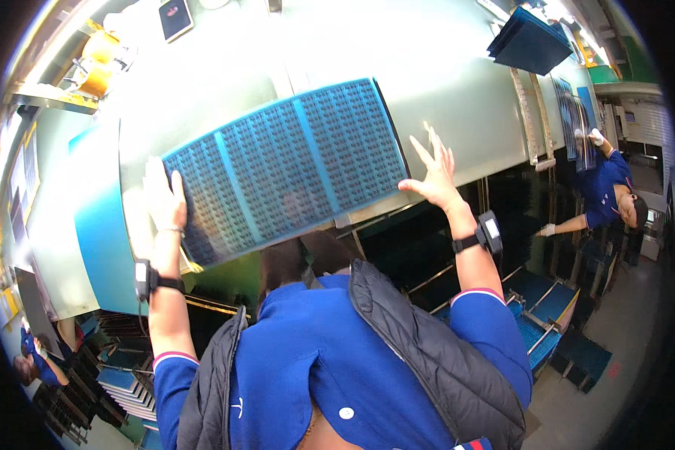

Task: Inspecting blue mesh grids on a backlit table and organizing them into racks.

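Observation:
A large blue panel (274, 161) with rows of small dark repeated patterns, likely a circuit board sheet, lies tilted on the pale worktop in front of me. Two plain blue strips divide it into three sections. My left hand (165, 196) is at its left edge, fingers stretched out and thumb apart, touching or just beside that edge. At the right edge, my right hand (436, 171) is spread wide, its thumb close to the panel's corner. Neither hand is closed around anything. Both wrists wear dark straps with small boxes.
A plain blue sheet (97, 217) covers the worktop on the left. Yellow tape rolls (97, 64) and a phone (175, 19) lie at the back. Dark blue boards (531, 41) stand far right. Racks (536, 315) sit below; co-workers (611, 187) are at both sides.

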The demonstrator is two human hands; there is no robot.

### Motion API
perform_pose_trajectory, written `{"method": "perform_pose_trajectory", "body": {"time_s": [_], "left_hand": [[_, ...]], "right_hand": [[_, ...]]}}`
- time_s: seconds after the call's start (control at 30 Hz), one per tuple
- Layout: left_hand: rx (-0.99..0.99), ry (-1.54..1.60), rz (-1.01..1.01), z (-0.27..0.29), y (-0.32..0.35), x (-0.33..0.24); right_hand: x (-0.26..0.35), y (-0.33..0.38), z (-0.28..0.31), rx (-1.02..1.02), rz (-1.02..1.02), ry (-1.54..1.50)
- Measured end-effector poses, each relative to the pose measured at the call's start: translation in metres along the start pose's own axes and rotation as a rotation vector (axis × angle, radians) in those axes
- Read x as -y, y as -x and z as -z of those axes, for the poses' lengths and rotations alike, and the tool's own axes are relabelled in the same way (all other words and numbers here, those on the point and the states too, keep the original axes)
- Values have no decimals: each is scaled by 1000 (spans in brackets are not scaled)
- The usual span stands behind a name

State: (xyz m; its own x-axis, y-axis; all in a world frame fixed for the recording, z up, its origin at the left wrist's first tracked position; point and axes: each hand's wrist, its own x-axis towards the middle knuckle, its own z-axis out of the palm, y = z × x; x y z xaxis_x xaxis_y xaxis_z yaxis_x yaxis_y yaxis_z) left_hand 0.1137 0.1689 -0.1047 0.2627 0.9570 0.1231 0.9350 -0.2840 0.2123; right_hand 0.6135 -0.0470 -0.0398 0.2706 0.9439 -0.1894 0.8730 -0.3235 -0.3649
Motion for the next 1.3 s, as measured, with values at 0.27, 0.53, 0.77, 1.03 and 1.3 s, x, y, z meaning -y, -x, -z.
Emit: {"method": "perform_pose_trajectory", "body": {"time_s": [0.27, 0.53, 0.77, 1.03, 1.3], "left_hand": [[44, -59, 7, 11, 49, -16], [-77, 115, -85, 28, 63, -8], [176, 182, -411, 68, 214, 25], [-226, 171, -638, 82, 181, 48], [-842, 570, -114, 198, 63, -18]], "right_hand": [[135, -33, -53, 96, 794, 83], [67, -102, -33, -158, 135, 422], [29, 54, -66, -325, 145, 248], [9, 53, -37, -427, -41, -102], [151, 28, -27, -997, 333, -190]]}}
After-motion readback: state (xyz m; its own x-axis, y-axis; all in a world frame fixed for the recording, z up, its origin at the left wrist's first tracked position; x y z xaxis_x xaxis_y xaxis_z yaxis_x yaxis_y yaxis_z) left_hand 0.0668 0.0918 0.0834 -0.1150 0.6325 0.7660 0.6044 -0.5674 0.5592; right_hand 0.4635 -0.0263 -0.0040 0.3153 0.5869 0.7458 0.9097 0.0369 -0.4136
